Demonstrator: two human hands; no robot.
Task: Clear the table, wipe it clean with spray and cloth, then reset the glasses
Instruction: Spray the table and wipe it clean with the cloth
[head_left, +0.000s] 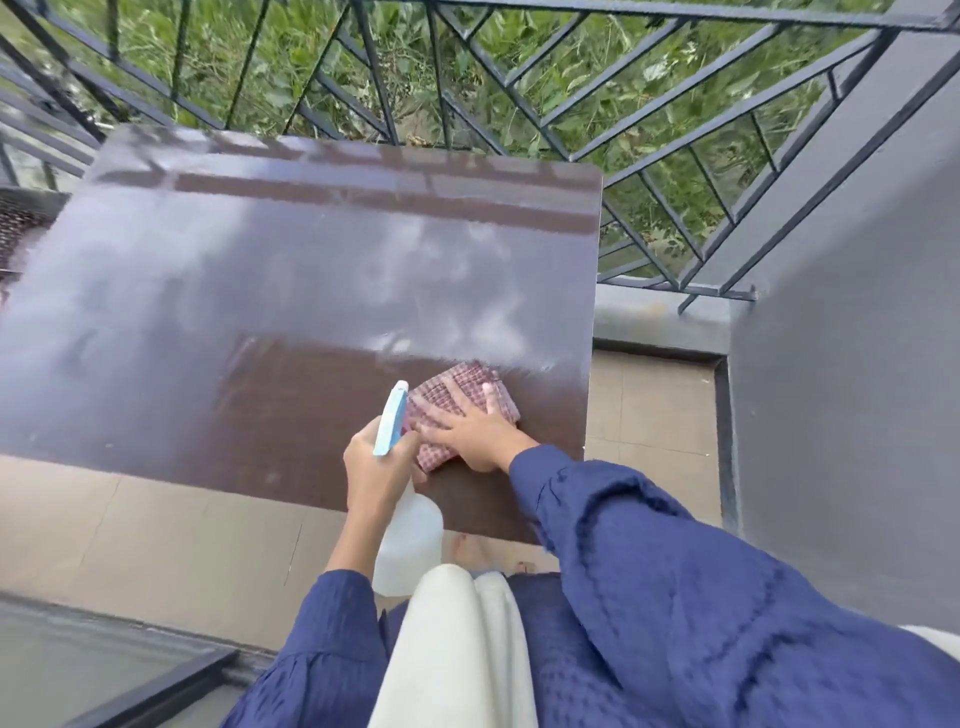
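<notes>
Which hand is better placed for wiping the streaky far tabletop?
Right. The right hand lies flat on the checked cloth on the table; the left hand grips the spray bottle.

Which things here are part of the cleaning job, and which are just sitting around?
Part of the job:
table
cloth, pressed by the right hand
spray bottle, held by the left hand

Just around:
railing
plants
wall
floor
</notes>
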